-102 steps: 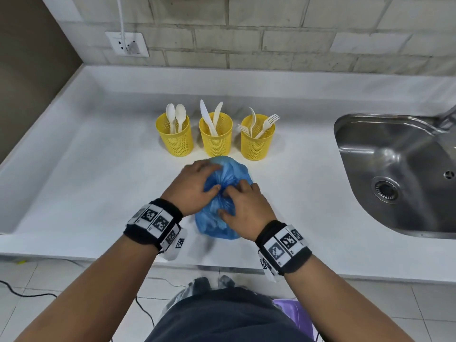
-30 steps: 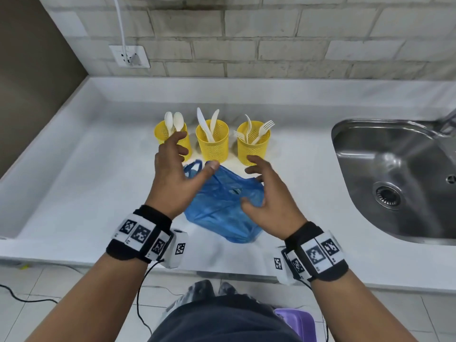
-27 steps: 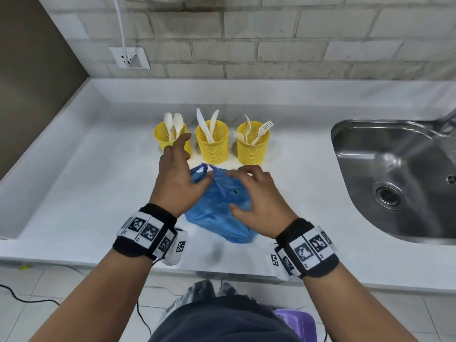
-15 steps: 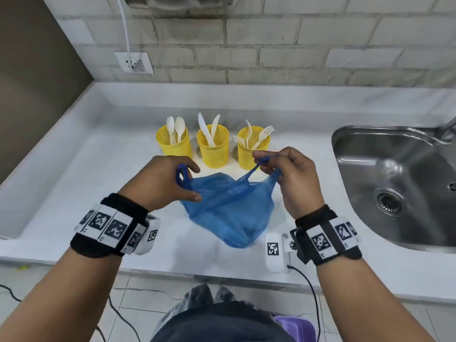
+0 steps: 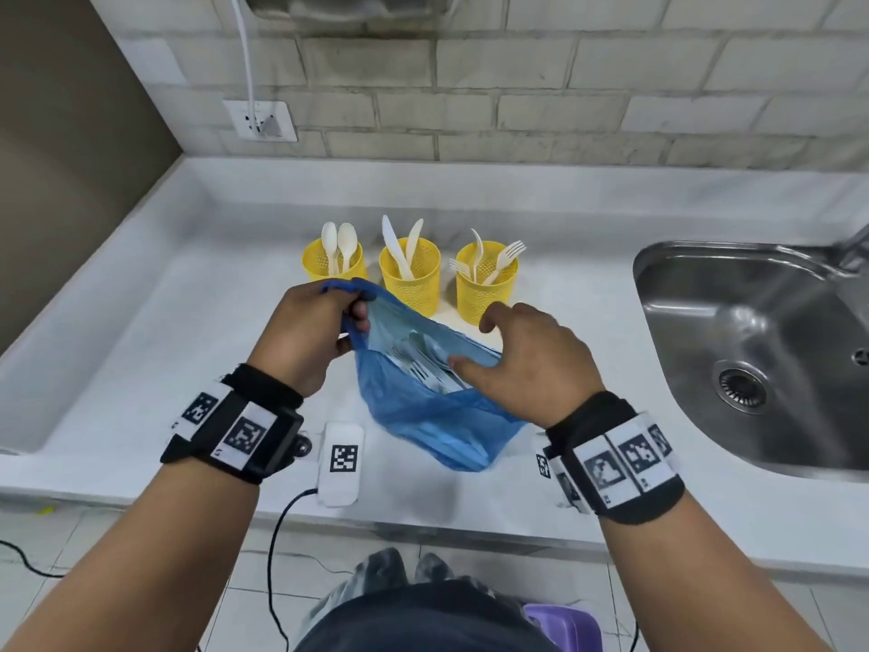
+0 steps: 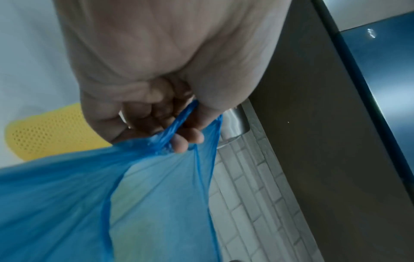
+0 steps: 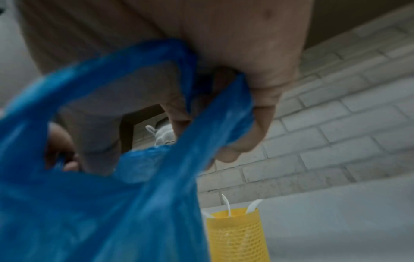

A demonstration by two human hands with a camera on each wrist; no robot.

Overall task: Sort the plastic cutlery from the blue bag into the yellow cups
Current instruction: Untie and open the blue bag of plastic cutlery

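Three cups point(image 5: 409, 275) sit in a row toward the back of the counter point(image 5: 141, 350), and the bag point(image 5: 437, 416) is right in front of them with cutlery point(image 5: 423, 369) inside. Sink point(image 5: 752, 360) is off to the right, wall outlet point(image 5: 260, 120) up behind on the left.

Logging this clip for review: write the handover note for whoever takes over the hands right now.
Left hand grips one handle of the blue bag; right hand holds the other side, spreading the mouth open.
The bag sits on the counter in front of three yellow cups: spoons, knives, forks.
Done: bag opened; each cup already holds a few pieces.
Left: white cutlery is still inside the bag; take it out and drop each piece into its matching cup.
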